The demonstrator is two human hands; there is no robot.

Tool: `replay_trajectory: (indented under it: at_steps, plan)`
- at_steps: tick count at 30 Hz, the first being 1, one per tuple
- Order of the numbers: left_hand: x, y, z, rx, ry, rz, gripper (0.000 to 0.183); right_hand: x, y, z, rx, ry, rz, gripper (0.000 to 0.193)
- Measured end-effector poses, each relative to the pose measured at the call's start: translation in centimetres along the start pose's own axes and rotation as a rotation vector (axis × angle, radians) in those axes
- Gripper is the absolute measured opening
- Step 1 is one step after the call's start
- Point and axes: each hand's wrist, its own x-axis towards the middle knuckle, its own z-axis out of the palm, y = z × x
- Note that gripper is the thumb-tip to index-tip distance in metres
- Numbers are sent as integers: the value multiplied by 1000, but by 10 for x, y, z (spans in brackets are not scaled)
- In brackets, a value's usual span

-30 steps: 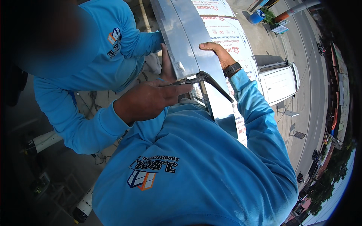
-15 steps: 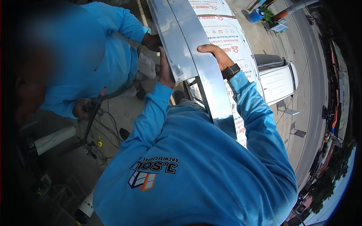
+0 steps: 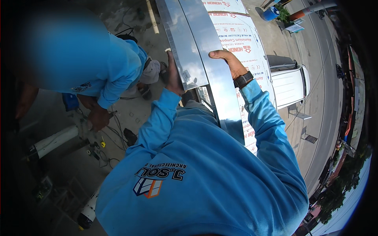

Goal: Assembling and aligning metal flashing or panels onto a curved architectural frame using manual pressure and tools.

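Two bare hands grasping a long, mirror-bright metal panel (image 3: 193,59) at the upper centre of the frame; a dark lengthwise seam (image 3: 191,29) divides it into a left strip (image 3: 181,43) and a right strip (image 3: 217,80). The left hand (image 3: 173,76) holds the left edge, its fingers mostly hidden underneath; the right hand (image 3: 231,63) grips the right edge, thumb laid on the upper face; these opposed holds probably steady the panel from both sides and press the strips together, the near end being close to the blue shirt (image 3: 204,157) at lower centre. Relative to the grip, the panel lies between the hands; the left strip ends just below the left hand, whereas the right strip extends past both, toward the shirt. Printed white sheeting (image 3: 236,35) lies beside the panel, upper right of centre; a co-worker (image 3: 122,78) bends at upper left, hands apart from the metal.
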Motion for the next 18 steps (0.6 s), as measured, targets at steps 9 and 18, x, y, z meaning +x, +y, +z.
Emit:
replay_trajectory:
  at_steps: [9, 18]
  plan:
    - [3, 2, -9, -97, -23, -65, 77, -11, -14, 34, -38, 145, -20, 62]
    - [-8, 21, -32, -154, -12, -237, 74, 1, 12, 35, -108, 287, 20, 52]
